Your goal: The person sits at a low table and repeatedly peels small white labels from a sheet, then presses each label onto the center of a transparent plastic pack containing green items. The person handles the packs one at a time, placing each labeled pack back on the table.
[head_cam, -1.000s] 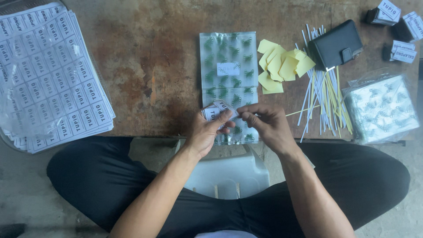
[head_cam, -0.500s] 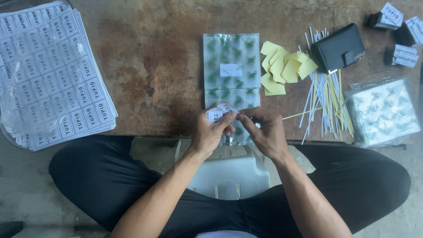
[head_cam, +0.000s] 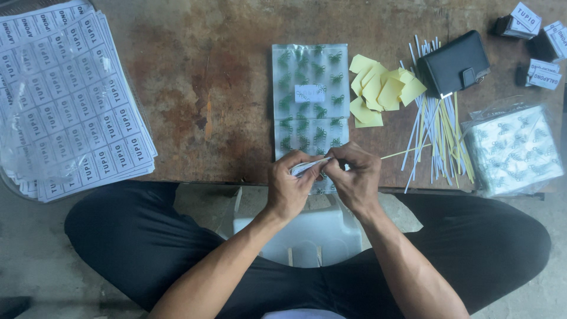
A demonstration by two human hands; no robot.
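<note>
My left hand (head_cam: 290, 186) and my right hand (head_cam: 353, 177) meet at the near edge of a low brown table (head_cam: 207, 88). Together they pinch a small white label stack (head_cam: 307, 167) between the fingertips. Just beyond them lies a flat pile of clear plastic bags with a green pattern (head_cam: 311, 97), with a white sticker on the top bag. A thin yellow-white strip (head_cam: 407, 152) lies next to my right hand.
Sheets of printed white labels (head_cam: 65, 100) lie at the left. Yellow paper scraps (head_cam: 378, 88), a bundle of thin strips (head_cam: 440, 136), a black wallet (head_cam: 453, 64), small label stacks (head_cam: 540, 35) and another pack of patterned bags (head_cam: 514, 150) sit at the right. My crossed legs are below.
Both hands have closed together more tightly over the small label stack; the label is now more hidden between the fingers. The rest of the table is unchanged.
</note>
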